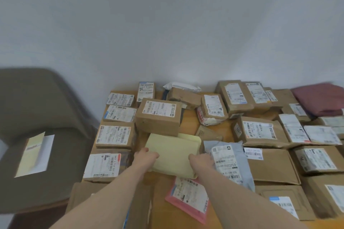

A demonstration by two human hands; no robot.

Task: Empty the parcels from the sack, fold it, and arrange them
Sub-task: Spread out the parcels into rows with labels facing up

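I see both hands on the pale yellow padded envelope (174, 154) lying mid-table among labelled cardboard parcels: my left hand (146, 156) grips its left edge, my right hand (202, 160) holds its right edge beside a grey poly mailer (231, 161). The folded sack (34, 154) rests on the chair (37, 117).

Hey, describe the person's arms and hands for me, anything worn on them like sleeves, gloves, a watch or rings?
Both forearms are bare as far as the frame shows, with no sleeve in view. The left hand and right hand wear no gloves. No watch, bracelet or ring shows on either; the image is too blurred to rule out a thin ring.
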